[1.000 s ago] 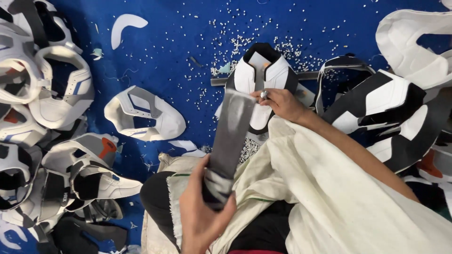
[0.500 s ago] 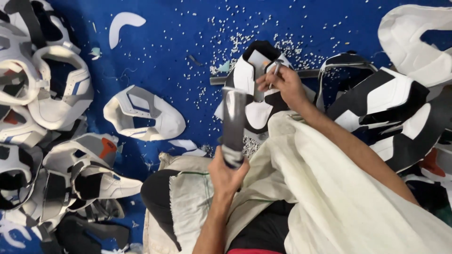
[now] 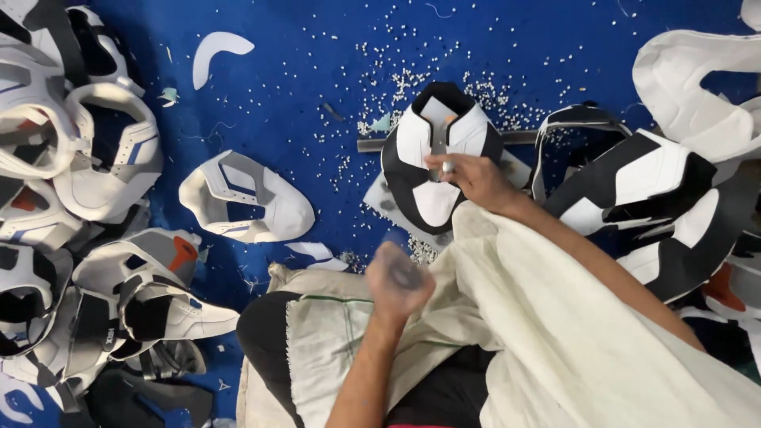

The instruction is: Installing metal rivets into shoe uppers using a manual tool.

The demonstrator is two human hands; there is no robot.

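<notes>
Two bare hands work over a blue surface [image 3: 301, 95] strewn with white pellets. The right hand [image 3: 472, 178] rests on a black-and-white shoe upper [image 3: 432, 158], fingers pinching a small metal piece at its centre. The left hand [image 3: 399, 279], motion-blurred, is closed around a dark object; its grip cannot be told exactly. A cream cloth [image 3: 571, 341] lies beneath the right forearm. More uppers [image 3: 103, 158] lie stacked on the left.

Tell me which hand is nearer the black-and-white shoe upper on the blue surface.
Right. The right hand rests on the black-and-white shoe upper, fingers at its centre. The left hand, motion-blurred, hangs below it over the cream cloth, apart.
</notes>
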